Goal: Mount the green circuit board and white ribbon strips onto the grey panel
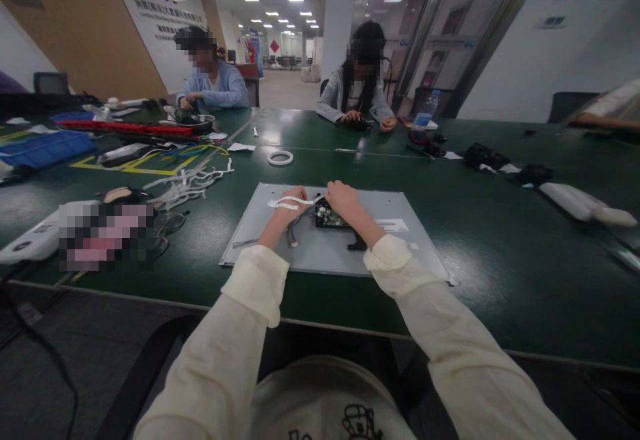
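A flat grey panel [320,258] lies on the green table. On it sits a green circuit board [331,217] in a black frame. My left hand [291,207] is at the board's left side, with a white ribbon cable [284,204] lying across it and reaching toward the board. Its fingertips are too hidden to tell their grip. At the board's upper edge my right hand [344,199] has its fingers curled together; whatever they hold is too small to make out. Grey cables [293,232] hang below my left hand onto the panel.
A white tape roll [281,158] lies beyond the panel. White strips [193,185], a white device [47,230] and a blue basket [47,149] are at left. Black items [485,157] lie at right. Two people sit across the table [500,227].
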